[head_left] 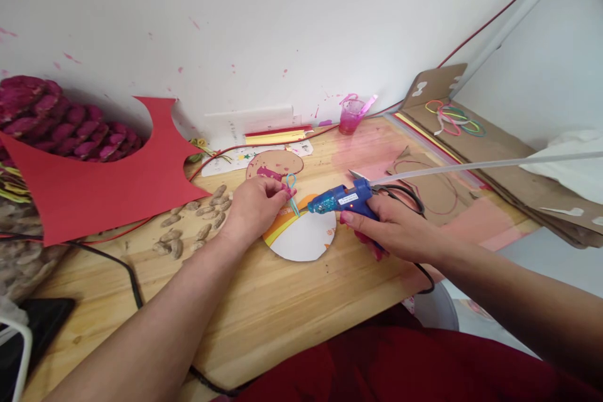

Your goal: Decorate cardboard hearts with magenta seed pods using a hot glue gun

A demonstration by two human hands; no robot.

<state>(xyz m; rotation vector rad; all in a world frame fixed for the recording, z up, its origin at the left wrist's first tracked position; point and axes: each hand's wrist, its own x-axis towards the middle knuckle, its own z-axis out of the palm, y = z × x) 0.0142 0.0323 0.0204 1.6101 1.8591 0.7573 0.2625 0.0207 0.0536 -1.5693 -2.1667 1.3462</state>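
Note:
My right hand (384, 220) is wrapped round a blue hot glue gun (353, 198), with a long clear glue stick (452, 168) running out of its back. The gun's nozzle points left, over the upper edge of a round cardboard disc (301, 239) with white, orange and yellow printing. Between thumb and finger, my left hand (257, 204) pinches a looped light-blue cord (291, 181); its two ends hang down onto the disc near the nozzle. Whether the nozzle touches the cord I cannot tell. Behind lies a brown cardboard disc (277, 163) with pink stains.
Peanuts (202, 226) lie scattered left of the disc, beside red cut paper (113, 182) and stacked pink pieces (70, 119). A cup of pink liquid (351, 118) stands by the wall. Scissors (400, 195), cardboard sheets (490, 157) and coloured cords (455, 118) are on the right.

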